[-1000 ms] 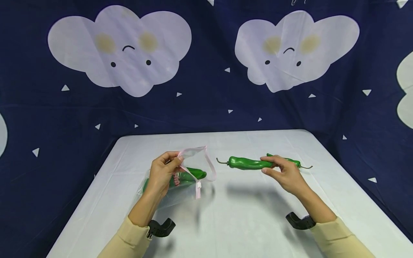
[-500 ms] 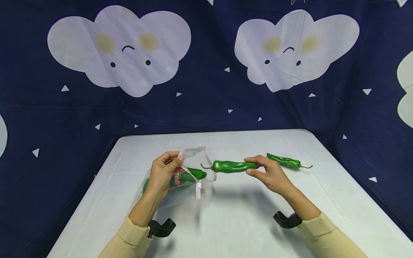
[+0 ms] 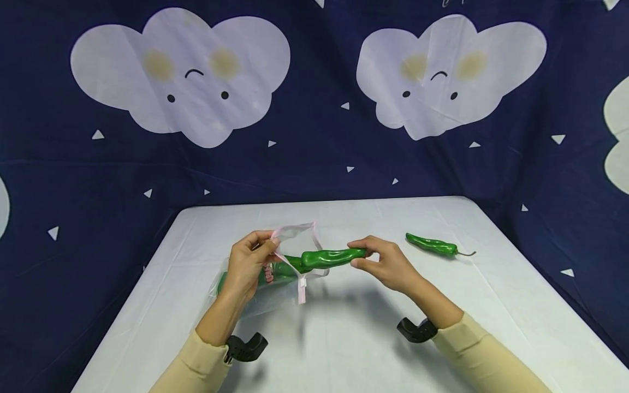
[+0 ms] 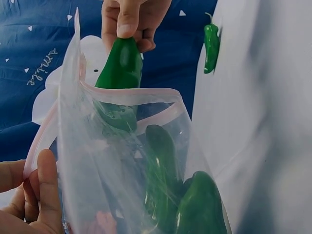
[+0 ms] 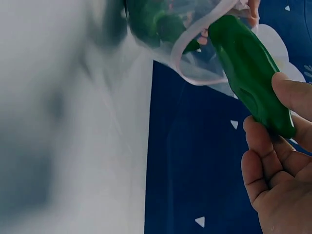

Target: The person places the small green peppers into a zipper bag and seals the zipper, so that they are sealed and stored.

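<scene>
My left hand (image 3: 248,263) pinches the pink rim of a clear zip bag (image 4: 97,161), which hangs with its mouth facing right. Inside the bag lie green peppers (image 4: 162,170) and something small and pink (image 4: 105,222). Between the thumb and fingers of my right hand (image 3: 388,265) is another green pepper (image 5: 251,78), gripped by its right end and held about level. Its stem end has entered the bag's mouth, and the left wrist view shows that part through the plastic. The stem itself is hidden in the head view.
One more green pepper (image 3: 432,245) with a curved stem lies at the back right of the white-covered table (image 3: 339,338). Behind the table hangs a dark blue cloth (image 3: 314,164) with clouds and small triangles.
My right hand has moved left with the pepper, from near the lying pepper to the bag, and the pepper's stem end has gone into the mouth. The left hand stays put.
</scene>
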`<state>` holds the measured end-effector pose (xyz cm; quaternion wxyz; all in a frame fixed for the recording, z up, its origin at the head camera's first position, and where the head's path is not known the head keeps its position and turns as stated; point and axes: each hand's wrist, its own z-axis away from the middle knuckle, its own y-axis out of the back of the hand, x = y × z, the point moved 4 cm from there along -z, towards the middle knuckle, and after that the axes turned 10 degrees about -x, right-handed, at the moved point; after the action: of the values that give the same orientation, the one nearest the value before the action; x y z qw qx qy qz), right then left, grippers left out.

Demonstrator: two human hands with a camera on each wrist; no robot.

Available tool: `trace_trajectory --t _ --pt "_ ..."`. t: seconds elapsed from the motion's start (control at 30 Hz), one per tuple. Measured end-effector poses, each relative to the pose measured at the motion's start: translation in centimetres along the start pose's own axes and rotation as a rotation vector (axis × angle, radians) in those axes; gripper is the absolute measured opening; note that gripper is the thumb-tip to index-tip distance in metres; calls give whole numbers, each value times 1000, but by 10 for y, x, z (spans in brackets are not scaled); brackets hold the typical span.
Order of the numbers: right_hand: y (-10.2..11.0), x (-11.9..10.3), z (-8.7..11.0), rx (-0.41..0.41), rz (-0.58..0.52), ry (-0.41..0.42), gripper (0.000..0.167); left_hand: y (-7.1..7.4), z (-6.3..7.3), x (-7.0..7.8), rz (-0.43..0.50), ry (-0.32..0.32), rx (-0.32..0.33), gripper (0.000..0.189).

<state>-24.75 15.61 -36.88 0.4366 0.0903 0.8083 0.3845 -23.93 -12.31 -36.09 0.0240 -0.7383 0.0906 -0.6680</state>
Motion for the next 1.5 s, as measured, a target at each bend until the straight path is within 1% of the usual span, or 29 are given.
trace_trajectory --t 0.23,0.53,0.8,0.9,1.1,1.5 --pt "-9 -7 -9 -31 17 8 32 0 -1 0 26 -10 -7 27" --pt "-22 -15 -22 -79 33 -9 33 0 0 0 10 -3 -7 28" --pt "-35 -24 -34 -128 34 29 36 -1 0 1 10 -6 -6 28" --pt "-39 -26 -37 -141 52 35 36 -2 0 1 15 -8 -6 28" --pt "-47 -27 -43 -152 90 33 36 -3 0 1 13 -4 -2 26" --pt "-60 -35 -52 -182 120 57 36 -4 1 0 -14 10 -11 27"
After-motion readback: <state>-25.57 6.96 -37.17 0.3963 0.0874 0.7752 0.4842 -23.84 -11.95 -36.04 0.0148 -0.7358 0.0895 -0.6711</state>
